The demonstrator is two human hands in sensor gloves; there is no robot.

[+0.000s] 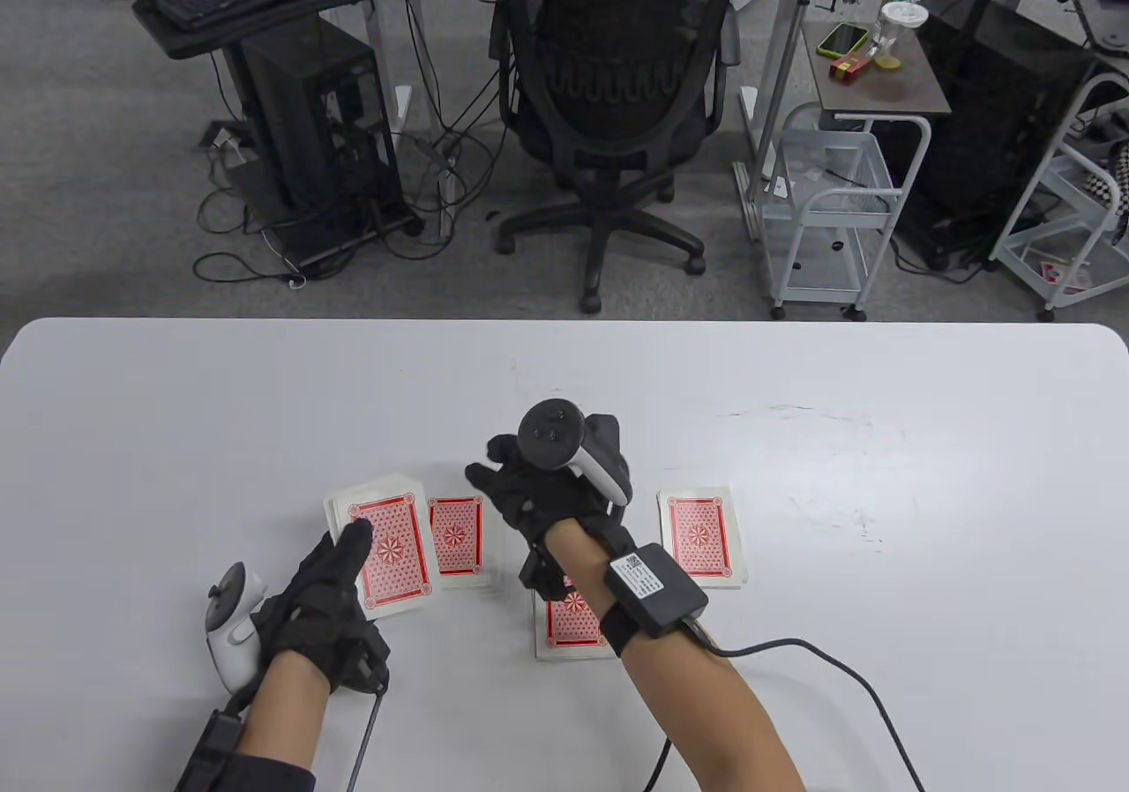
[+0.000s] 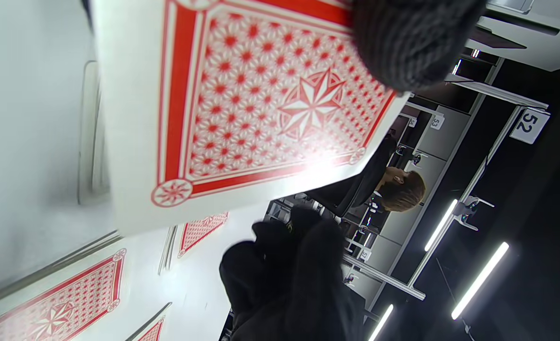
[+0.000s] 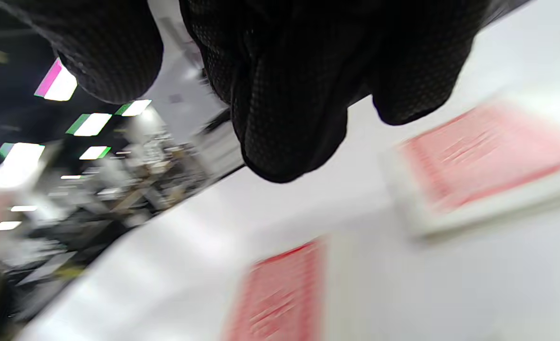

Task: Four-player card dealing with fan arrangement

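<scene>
My left hand (image 1: 340, 563) holds the deck of red-backed cards (image 1: 392, 554) just above the table's left-centre, thumb lying across the top card. The left wrist view fills with that top card (image 2: 261, 94), with the thumb (image 2: 412, 42) on it. My right hand (image 1: 503, 479) hovers over the table just right of the deck, fingers loosely curled with no card visible in them. Three small face-down piles lie on the table: one (image 1: 457, 541) beside the deck, one (image 1: 701, 534) at the right, and one (image 1: 573, 620) partly hidden under my right forearm. The right wrist view is blurred, with two piles (image 3: 488, 151) (image 3: 280, 293) below the fingers (image 3: 284, 118).
The white table (image 1: 794, 404) stretches bare beyond and to both sides of the cards. Cables trail from both wrists towards the near edge. An office chair (image 1: 609, 122), a white trolley (image 1: 829, 210) and desks stand on the floor past the far edge.
</scene>
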